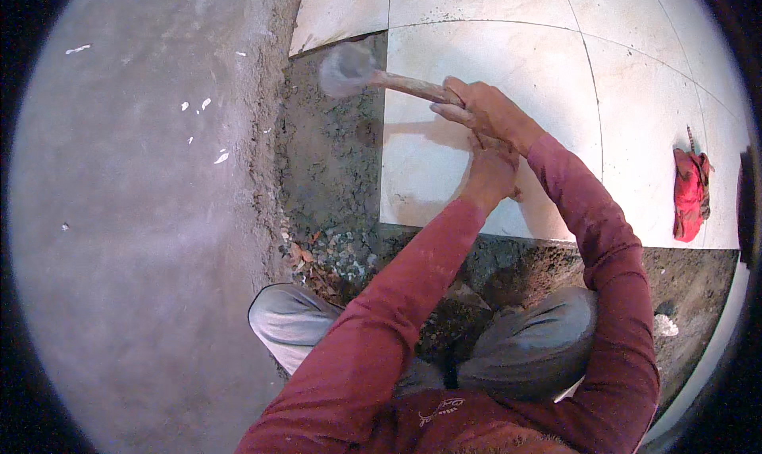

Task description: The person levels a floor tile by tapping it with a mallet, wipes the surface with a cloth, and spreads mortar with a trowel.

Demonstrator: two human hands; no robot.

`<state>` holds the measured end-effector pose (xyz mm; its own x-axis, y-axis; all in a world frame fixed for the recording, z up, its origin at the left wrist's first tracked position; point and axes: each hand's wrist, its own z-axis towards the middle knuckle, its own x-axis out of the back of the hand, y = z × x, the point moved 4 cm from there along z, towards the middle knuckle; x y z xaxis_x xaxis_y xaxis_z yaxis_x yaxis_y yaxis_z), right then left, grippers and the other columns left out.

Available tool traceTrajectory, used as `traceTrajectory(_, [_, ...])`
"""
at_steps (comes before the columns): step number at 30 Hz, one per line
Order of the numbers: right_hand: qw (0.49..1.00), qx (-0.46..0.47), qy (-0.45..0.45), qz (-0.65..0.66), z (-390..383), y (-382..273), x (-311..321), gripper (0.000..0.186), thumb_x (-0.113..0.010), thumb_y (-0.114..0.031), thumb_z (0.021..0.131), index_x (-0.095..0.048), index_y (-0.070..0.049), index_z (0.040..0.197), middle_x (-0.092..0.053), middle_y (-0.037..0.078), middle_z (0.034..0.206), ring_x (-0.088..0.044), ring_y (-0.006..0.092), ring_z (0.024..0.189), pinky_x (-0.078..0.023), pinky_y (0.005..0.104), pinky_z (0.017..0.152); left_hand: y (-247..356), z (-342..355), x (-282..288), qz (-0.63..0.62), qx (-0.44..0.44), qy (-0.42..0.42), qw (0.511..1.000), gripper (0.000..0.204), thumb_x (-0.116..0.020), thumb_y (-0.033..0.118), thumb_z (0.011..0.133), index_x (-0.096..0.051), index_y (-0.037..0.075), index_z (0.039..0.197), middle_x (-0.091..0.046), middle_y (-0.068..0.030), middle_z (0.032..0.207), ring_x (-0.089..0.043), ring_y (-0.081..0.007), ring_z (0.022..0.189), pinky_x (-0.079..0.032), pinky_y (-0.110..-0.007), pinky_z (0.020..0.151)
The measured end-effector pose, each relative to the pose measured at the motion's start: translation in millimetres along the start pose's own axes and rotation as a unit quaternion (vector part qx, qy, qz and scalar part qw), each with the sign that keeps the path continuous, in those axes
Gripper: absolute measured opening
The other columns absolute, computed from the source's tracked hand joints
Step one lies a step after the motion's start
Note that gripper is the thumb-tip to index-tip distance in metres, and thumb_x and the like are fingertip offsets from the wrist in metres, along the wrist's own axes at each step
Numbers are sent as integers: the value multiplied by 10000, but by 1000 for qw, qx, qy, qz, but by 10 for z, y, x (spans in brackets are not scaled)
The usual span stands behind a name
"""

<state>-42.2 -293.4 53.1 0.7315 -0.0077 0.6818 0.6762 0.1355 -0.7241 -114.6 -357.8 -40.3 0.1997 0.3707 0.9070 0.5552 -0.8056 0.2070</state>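
Note:
My right hand (496,113) is closed round the wooden handle of a mallet (417,86). The mallet's grey-white head (348,69) is smeared by motion and hangs over the bare mortar strip, left of the tile edge. Just below and partly behind the right hand is my left hand (490,175), over a large pale floor tile (429,188). Most of its fingers are hidden, so whether it grips anything does not show. Beside that tile, the rough grey mortar bed (325,152) lies exposed.
More laid tiles (484,0) continue at the back and right. A red cloth-like bundle (689,196) rests on the right tile. Grey concrete floor (143,240) spreads at left, with white flecks. Rubble and dry leaves (305,255) lie near my knees.

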Motion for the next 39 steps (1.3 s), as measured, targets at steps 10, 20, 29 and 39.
traceTrajectory(10, [998, 42, -4, -46, 14, -203, 56, 460, -552, -546, 1021, -573, -90, 1077, -691, 216, 839, -690, 451, 805, -539, 546, 700, -32, -45, 37, 12, 7, 14, 1000, 1090, -874, 612, 618, -529, 72, 1500, -485, -229, 1555, -308, -478, 1512, -83, -740, 1208])
traceTrajectory(20, [995, 52, 27, -76, -9, -161, 36, 446, -567, -552, 1005, -629, -115, 1067, -715, 185, 818, -718, 420, 779, -566, 545, 674, -78, -61, -45, 6, 9, 22, 1000, 1212, -889, 622, 585, -425, 97, 1574, -390, -226, 1623, -213, -462, 1553, -65, -717, 1223])
traceTrajectory(29, [990, 28, -12, -136, 55, -67, 134, 479, -582, -547, 1001, -625, -86, 1126, -708, 222, 862, -705, 435, 836, -558, 537, 731, -12, -89, 65, 10, 0, 103, 995, 1148, -895, 582, 601, -478, 33, 1519, -421, -261, 1588, -249, -540, 1509, -75, -743, 1206])
traceTrajectory(39, [986, -12, -19, -164, 139, -26, 162, 490, -543, -567, 1018, -625, -89, 1090, -723, 207, 915, -715, 430, 845, -560, 563, 739, -13, -20, 63, 27, -9, 79, 996, 1182, -892, 614, 597, -470, 14, 1524, -457, -287, 1552, -266, -565, 1496, -103, -780, 1177])
